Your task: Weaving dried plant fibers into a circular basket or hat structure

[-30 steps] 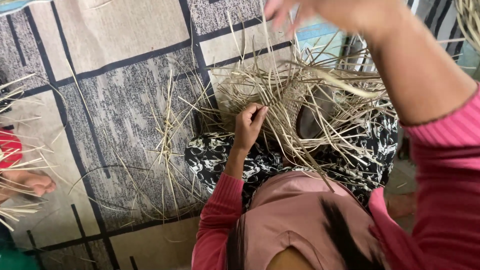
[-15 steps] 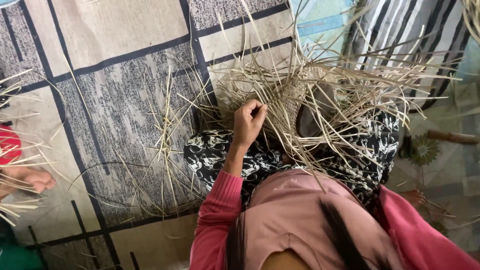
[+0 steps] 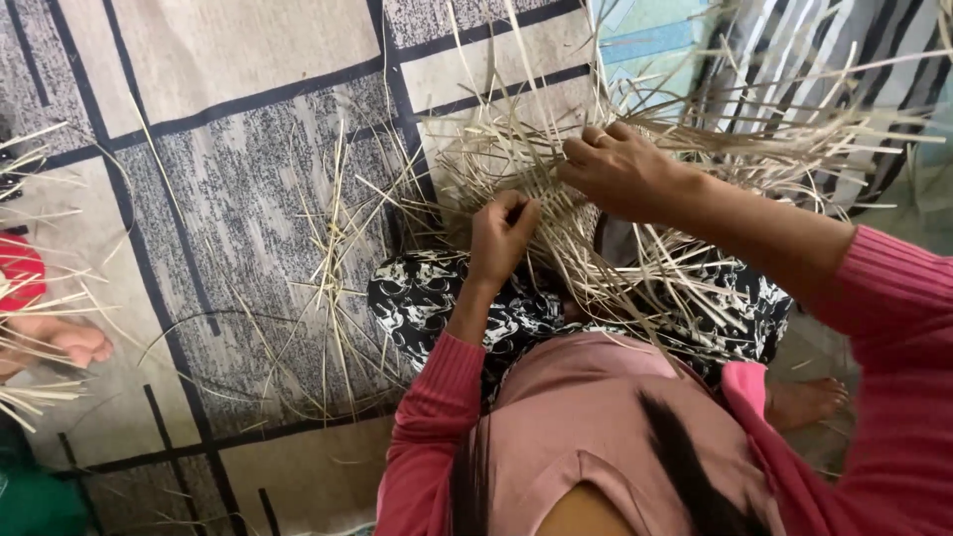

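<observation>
A half-woven basket of pale cane strips rests on my lap, over black-and-white patterned cloth. Long loose strip ends fan out from it to the right and upward. My left hand is closed around a strip at the weave's left edge. My right hand, in a pink sleeve, lies on top of the weave with its fingers curled over several strips. The two hands are close together, and the weave's middle is partly hidden beneath them.
A patterned grey and beige mat covers the floor. Loose cane strips lie scattered on it to my left. Another person's foot and red cloth sit at the left edge with more strips. My bare foot shows lower right.
My right hand, raised high one second ago and out of view half a second ago, has come down onto the weave. The left hand stays at the same spot.
</observation>
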